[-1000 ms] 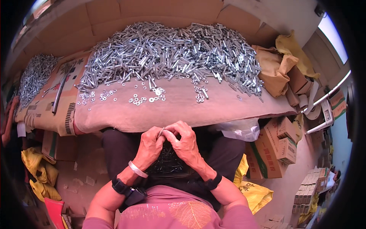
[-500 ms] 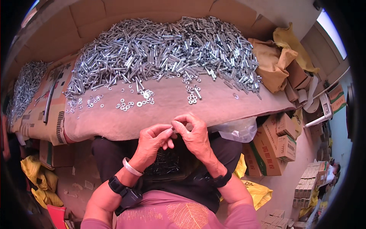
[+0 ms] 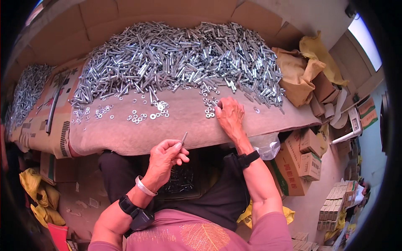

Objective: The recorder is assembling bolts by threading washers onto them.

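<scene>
Nearest, dark metal pieces (image 3: 180, 180) lie gathered at the person's lap, too dim to tell apart. Just beyond, the left hand (image 3: 164, 154) pinches a slim metal pin (image 3: 184, 137) between thumb and fingers, its free end tilted up and out above the edge of the pinkish cloth (image 3: 121, 136). That pin looks stiff, light and hard to damage, though its smooth, round shank could roll or slip; a thumb-and-finger pinch around the shank, leaving one end free, should suit it. Farther out, the right hand (image 3: 231, 117) reaches down with bent fingers beside loose metal rings (image 3: 210, 112); its fingertips are hidden, so I cannot tell whether it grips one. Such rings are probably light and rigid, lying flat, best picked up by the rim. Behind them spreads a broad heap of metal bolts (image 3: 180, 58), backed by cardboard (image 3: 176, 12).
</scene>
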A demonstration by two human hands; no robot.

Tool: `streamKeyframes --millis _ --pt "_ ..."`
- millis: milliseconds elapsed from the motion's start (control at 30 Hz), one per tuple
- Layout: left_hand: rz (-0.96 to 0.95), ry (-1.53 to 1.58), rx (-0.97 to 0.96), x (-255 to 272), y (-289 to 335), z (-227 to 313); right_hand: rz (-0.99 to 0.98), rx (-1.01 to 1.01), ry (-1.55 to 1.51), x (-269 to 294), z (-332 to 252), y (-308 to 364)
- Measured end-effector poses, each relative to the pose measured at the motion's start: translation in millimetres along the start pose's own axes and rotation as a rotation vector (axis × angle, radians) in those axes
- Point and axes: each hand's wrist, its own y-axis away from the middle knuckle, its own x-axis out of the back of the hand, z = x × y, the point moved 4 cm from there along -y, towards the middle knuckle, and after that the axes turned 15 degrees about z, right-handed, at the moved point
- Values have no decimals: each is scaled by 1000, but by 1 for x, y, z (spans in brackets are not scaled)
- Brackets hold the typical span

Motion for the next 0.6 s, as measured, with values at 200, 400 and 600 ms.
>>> streamKeyframes --millis 200,400,600 --pt "51 0 -68 13 2 2 60 -20 -278 19 -24 12" --pt "44 -89 -170 14 7 11 -171 -264 -654 49 -59 36" --pt "-19 -138 -200 15 16 8 -400 -248 -801 58 -71 61"
